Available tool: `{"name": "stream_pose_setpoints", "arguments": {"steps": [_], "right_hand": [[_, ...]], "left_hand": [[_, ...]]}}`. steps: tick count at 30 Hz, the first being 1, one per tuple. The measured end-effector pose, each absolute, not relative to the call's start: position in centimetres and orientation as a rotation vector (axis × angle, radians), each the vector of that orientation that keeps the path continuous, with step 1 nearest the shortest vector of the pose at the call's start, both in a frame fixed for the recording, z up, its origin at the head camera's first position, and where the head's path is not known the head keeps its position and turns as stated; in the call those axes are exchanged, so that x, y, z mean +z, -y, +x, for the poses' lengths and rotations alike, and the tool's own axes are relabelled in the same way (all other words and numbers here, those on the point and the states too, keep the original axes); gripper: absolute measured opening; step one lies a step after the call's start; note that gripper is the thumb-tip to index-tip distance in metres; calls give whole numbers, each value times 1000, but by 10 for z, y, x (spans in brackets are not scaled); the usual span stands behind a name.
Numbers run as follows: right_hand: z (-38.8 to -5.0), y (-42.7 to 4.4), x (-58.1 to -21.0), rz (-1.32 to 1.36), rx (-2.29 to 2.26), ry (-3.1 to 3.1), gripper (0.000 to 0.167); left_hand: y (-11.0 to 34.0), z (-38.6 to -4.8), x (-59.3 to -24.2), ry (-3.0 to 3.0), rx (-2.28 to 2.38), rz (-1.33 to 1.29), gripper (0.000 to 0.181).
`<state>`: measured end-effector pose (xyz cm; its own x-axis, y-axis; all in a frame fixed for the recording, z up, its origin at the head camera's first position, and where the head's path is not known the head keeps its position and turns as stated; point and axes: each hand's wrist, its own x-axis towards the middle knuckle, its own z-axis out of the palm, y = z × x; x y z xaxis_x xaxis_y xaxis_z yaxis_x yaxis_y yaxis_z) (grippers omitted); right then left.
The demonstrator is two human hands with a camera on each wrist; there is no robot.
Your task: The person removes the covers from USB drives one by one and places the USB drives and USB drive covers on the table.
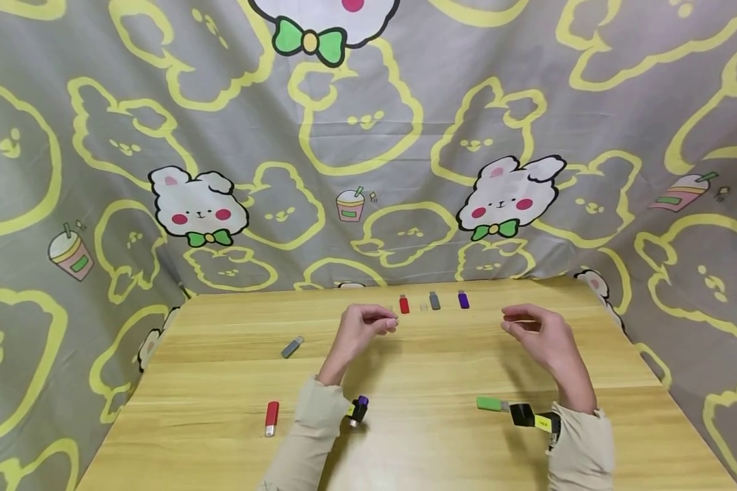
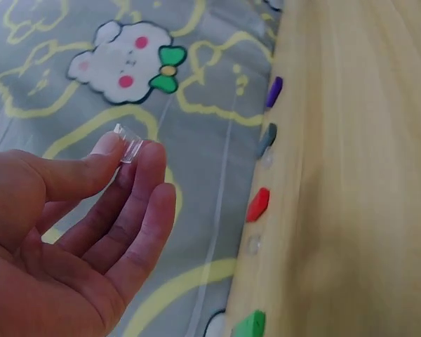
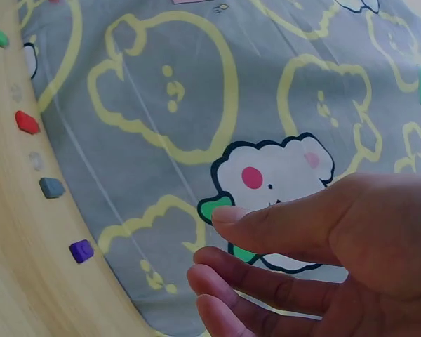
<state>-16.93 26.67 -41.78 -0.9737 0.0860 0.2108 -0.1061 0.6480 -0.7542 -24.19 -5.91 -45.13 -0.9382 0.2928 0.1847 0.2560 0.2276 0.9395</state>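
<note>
Left hand [image 1: 364, 329] was raised above the tabletop [image 1: 430, 361], thumb and index finger pinching a clear cap [image 2: 130, 144], other fingers loosely bent. Cap stood out beyond the fingertips in the left wrist view; in the head view it was too small to make out well. Right hand [image 1: 545, 335] was also raised, well apart from the left, thumb and fingers parted and loosely curved, gripping nothing.

Back row near the far edge, in the head view left to right: red stick [image 1: 404, 305], gray stick [image 1: 435, 301], purple stick [image 1: 463, 300], spaced apart. A loose cap [image 1: 424, 307] lay between red and gray, nearer gray. Left wrist view also showed a green stick [image 2: 250, 325] in that row past the red one, partly cut off by the frame, with a second loose cap [image 2: 254, 243] between them.

Nearer the person: a front gray stick [image 1: 292, 347] lay slantwise left of the left hand, a front red stick [image 1: 272, 416] lay closer in, left of the left sleeve [image 1: 319, 416]. Something purple [image 1: 363, 401] showed at the left wrist camera, mostly hidden. A front green stick [image 1: 490, 404] lay by the right wrist camera [image 1: 522, 414], metal end toward it. Cartoon-print cloth [image 1: 399, 157] hung behind the tabletop.
</note>
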Motion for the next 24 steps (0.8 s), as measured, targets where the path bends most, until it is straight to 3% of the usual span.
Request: {"name": "stream_pose_setpoints", "arguments": {"steps": [10,24], "right_hand": [[-168,-278,-416,12,1217,2639,23],[-152,-312,-419,-153,1195,2627,29]], "left_hand": [[-2,-291,-450,-2507,1632,539,8],[-67,-323,-456,-2827,1177,545,5]]}}
